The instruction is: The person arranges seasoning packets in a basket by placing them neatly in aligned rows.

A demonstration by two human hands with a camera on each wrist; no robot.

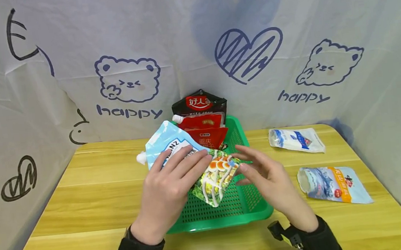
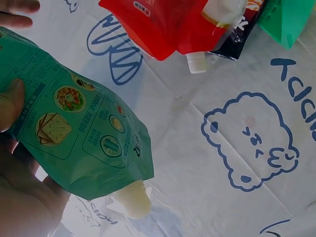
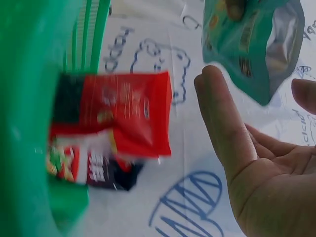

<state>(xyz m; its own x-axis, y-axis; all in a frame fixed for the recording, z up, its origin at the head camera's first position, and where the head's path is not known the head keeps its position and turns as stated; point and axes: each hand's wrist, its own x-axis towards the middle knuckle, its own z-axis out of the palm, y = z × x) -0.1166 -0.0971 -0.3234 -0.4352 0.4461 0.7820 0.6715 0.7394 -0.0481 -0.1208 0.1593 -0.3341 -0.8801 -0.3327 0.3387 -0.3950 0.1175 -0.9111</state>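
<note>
Green basket [image 1: 225, 221], red and black packets [image 1: 207, 137] inside, pouch [image 1: 214, 175] above

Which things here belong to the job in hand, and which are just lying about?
Likely in the job:
blue spouted pouch, held by the left hand
right hand, near it
green basket, below
red pouches and black pouch, in the basket

Likely lying about:
white pouch and orange-striped pouch, untouched on the table
</note>
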